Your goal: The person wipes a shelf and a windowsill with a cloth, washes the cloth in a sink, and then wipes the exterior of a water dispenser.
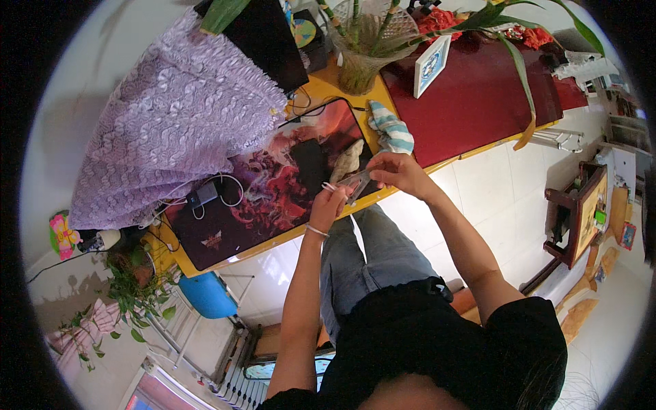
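Before my body, at the front edge of a yellow table (pixel 382 194), both hands hold a small clear plastic piece (pixel 357 183) with a roughly triangular outline. My left hand (pixel 329 204) pinches its near left end, along with a thin white strip or cord (pixel 328 186). At the other end, the fingers of my right hand (pixel 400 173) grip it. Just beyond them lies a crumpled beige cloth item (pixel 348 161) on a dark patterned desk mat (pixel 266 205). A flat black rectangular object (pixel 309 163) is left of that. A striped teal-and-white cloth (pixel 392 127) lies beyond my right hand.
Purple lace fabric (pixel 174 107) drapes over the table's left side, beside a black adapter (pixel 203 196) with white cables. A glass vase (pixel 359 61) with green stalks stands behind. On the dark red surface (pixel 482 97) stands a white picture frame (pixel 431 66).
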The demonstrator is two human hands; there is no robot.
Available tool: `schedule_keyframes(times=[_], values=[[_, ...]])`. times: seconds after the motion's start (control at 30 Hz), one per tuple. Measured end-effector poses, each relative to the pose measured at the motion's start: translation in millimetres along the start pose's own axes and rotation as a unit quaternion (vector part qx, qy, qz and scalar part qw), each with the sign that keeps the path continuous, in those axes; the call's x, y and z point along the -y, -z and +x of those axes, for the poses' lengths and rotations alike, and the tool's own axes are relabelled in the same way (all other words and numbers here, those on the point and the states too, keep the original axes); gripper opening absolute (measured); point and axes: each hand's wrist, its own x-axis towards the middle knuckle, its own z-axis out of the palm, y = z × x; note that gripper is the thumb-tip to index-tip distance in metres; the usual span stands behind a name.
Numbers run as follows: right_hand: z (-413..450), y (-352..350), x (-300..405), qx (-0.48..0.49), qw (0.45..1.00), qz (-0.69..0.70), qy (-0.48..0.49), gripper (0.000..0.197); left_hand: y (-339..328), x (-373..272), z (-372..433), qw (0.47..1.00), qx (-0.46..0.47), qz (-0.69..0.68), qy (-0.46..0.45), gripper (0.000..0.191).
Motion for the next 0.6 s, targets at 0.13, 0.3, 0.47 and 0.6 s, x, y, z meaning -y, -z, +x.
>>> schedule_keyframes(times=[0.13, 0.3, 0.47, 0.6], values=[[21.7, 40.8, -44.5, -0.081, 0.938, -0.336, 0.023, 0.054, -3.7, 4.2, -8.5, 0.994, -0.042, -0.095, 0.022, 0.027], [84.1, 53.8, -113.8, -0.087, 0.818, -0.569, -0.020, 0.077, 1.6, 20.5, -10.1, 0.959, -0.068, -0.274, 0.013, 0.024], [139.6, 52.8, -85.6, -0.201, 0.823, -0.529, -0.039, 0.069, 6.2, 30.2, -3.5, 0.939, -0.129, -0.317, 0.031, 0.019], [114.2, 52.0, -100.9, -0.159, 0.769, -0.619, -0.015, 0.056, -7.9, 25.1, 4.6, 0.926, -0.146, -0.349, 0.009, 0.018]])
